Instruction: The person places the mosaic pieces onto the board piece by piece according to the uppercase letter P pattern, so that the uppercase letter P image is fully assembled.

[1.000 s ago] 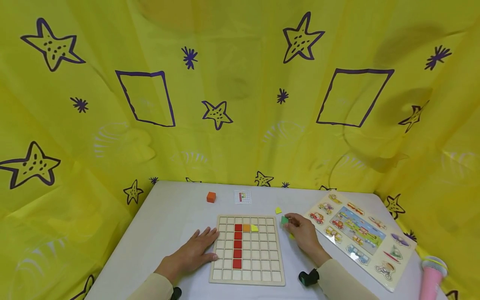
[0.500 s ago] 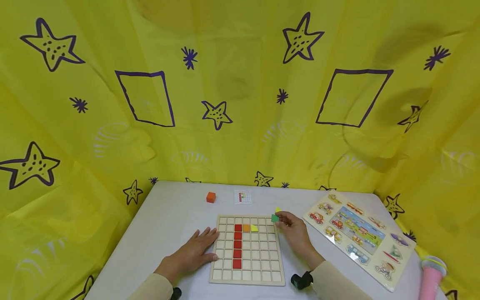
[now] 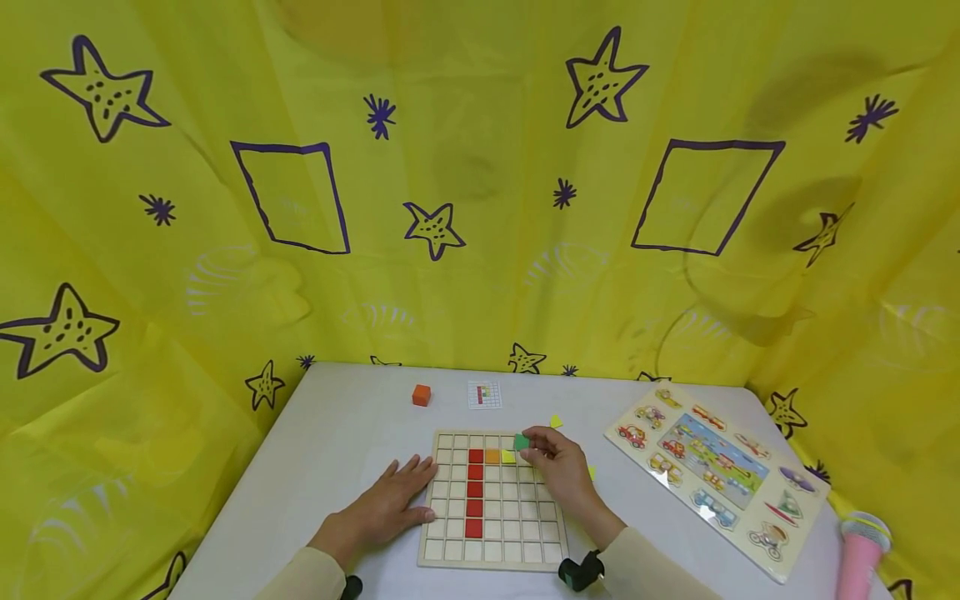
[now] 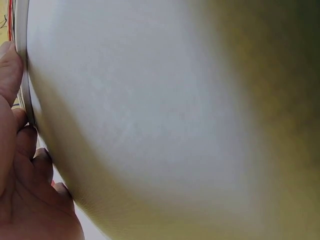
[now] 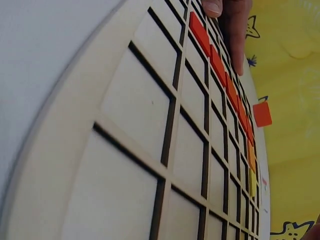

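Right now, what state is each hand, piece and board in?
Left hand: flat, steadying the grid board.
Right hand: pinching green piece over the board.
Red column: seated in cells.
Orange cube: loose on the table.

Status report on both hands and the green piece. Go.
Left hand flat on the table, fingers against the grid board. Right hand pinches the green piece over the board's top rows, beside the yellow piece. Nothing blocking.

My left hand (image 3: pixel 382 506) lies flat at lower centre-left of the head view, fingers straight and spread, forearm running to the bottom edge. My right hand (image 3: pixel 558 471) sits just right of centre, fingertips pinched together.
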Demonstrator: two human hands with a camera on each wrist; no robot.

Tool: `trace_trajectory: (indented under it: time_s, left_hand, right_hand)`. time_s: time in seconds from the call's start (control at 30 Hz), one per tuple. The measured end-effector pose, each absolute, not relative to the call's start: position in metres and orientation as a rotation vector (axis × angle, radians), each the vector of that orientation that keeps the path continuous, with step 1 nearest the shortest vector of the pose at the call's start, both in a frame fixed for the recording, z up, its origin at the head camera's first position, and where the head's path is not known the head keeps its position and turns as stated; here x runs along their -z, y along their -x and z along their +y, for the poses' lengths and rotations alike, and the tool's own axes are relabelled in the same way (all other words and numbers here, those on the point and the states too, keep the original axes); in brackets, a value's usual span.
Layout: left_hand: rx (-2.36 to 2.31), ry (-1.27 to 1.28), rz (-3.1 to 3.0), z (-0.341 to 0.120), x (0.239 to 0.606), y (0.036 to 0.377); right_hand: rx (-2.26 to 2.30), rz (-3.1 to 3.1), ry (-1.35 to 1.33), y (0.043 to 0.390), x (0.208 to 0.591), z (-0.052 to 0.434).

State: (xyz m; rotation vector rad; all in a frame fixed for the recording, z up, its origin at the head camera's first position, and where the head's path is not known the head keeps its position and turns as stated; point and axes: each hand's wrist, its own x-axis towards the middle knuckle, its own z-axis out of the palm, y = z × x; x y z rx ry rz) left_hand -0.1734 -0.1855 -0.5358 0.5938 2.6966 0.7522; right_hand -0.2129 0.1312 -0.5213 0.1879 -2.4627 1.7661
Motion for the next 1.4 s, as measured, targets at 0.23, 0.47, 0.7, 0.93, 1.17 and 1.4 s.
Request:
trace_trajectory:
  time_s: [0.23, 0.47, 0.7, 0.93, 1.17, 1.4]
  left_hand:
    - [-0.744, -0.589, 2.696, -0.185, 0.535, 0.174]
    - [-0.718, -0.595, 2.703, -0.186, 0.537, 0.175]
    - [-0.725, -0.603, 2.701, -0.185, 0.534, 0.174]
    - [-0.724, -0.605, 2.708, -0.185, 0.533, 0.172]
    - [-0.715, -0.575, 2.710, -0.183, 0.534, 0.174]
    - [-0.706, -0.567, 2.714, -0.184, 0.537, 0.174]
  right_hand:
    - [-1.843, -2.448, -0.231, 0.208, 0.525, 0.118]
    - [-1.846, -2.491, -0.249, 0.202, 0.535, 0.108]
    - [-1.827, -2.552, -0.273, 0.198, 0.540, 0.105]
    - [-1.700, -2.627, -0.310, 0.194, 0.543, 0.104]
    - [-1.632, -2.677, -0.368, 0.192, 0.545, 0.102]
    - [-1.378, -2.731, -0.476, 0.192, 0.552, 0.100]
